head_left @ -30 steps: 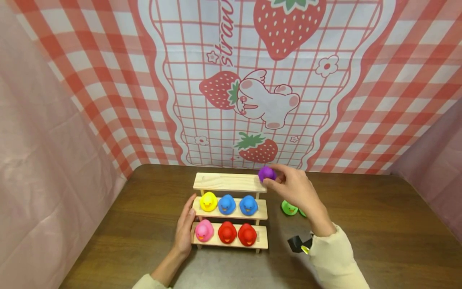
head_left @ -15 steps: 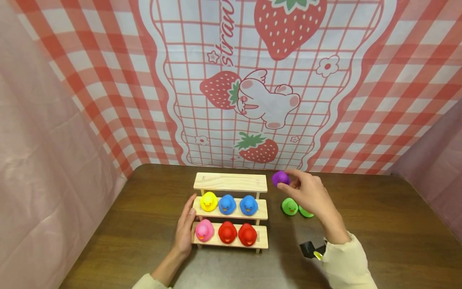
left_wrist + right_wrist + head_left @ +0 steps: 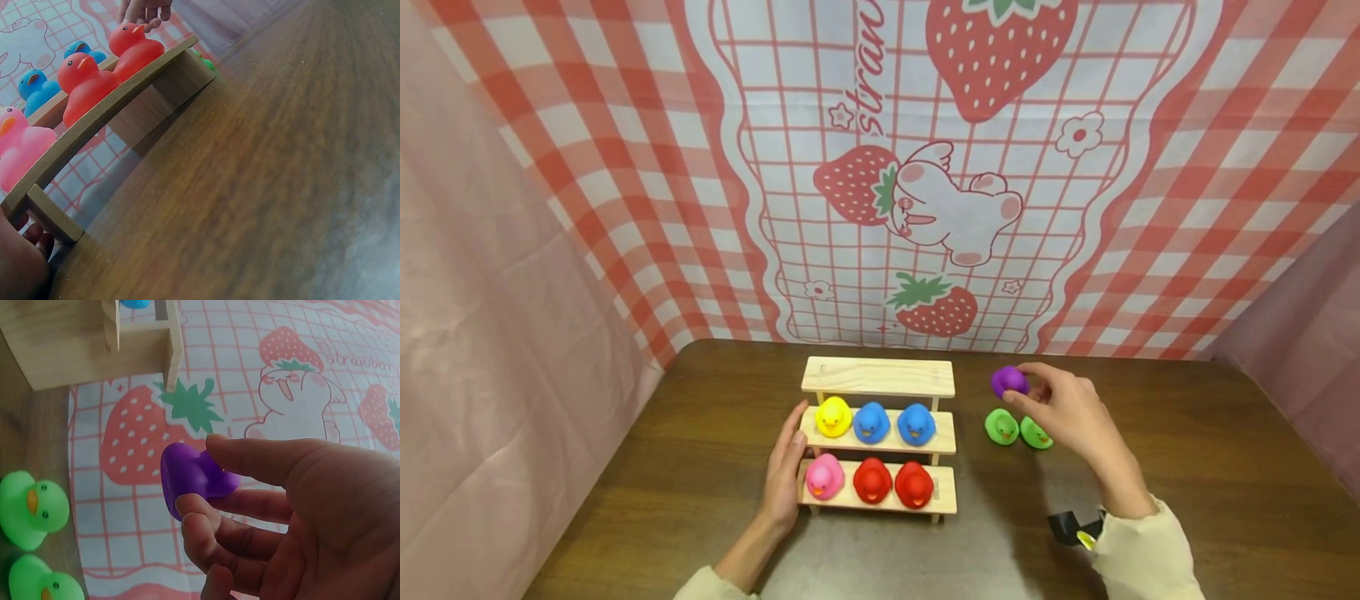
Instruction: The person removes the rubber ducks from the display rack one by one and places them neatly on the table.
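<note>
On my head feed, the right hand [image 3: 1078, 417] pinches the purple duck [image 3: 1006, 381] right of centre, just above two green ducks [image 3: 1002, 427] in the frame. Lower left of centre, I see the left hand [image 3: 783, 482] gripping the wooden rack [image 3: 880, 377].

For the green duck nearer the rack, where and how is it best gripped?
Probably pinch the green duck by its rounded head, from above: it sits upright, head narrower than body, and the other green duck crowds its right side.
</note>
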`<state>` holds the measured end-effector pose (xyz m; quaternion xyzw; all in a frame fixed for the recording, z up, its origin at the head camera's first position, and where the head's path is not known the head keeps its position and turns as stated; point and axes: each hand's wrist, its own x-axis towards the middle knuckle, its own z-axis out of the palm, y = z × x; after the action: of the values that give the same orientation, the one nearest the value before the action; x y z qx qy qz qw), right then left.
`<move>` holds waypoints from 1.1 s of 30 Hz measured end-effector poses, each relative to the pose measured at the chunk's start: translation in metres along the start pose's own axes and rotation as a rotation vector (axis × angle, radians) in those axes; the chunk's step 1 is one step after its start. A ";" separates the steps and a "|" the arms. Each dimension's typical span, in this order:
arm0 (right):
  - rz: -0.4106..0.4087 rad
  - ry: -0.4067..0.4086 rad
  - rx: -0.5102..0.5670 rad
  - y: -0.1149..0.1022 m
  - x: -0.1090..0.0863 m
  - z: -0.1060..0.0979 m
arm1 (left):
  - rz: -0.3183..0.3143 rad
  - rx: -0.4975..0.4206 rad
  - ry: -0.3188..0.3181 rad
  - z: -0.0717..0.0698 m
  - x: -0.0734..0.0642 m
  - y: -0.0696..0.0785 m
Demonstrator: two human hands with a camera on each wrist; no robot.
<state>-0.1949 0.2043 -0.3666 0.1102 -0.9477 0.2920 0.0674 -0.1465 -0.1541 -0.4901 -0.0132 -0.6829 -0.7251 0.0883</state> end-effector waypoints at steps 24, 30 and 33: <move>0.024 0.012 -0.086 0.044 -0.013 -0.023 | -0.002 -0.002 0.004 -0.001 0.000 -0.001; 0.042 -0.015 -0.099 0.058 -0.015 -0.027 | -0.006 -0.002 0.005 -0.001 0.000 -0.001; 0.056 -0.025 -0.106 0.066 -0.015 -0.027 | -0.008 -0.002 0.003 0.000 0.000 -0.001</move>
<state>-0.1950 0.2750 -0.3824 0.0836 -0.9652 0.2419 0.0530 -0.1465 -0.1543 -0.4912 -0.0096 -0.6822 -0.7259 0.0864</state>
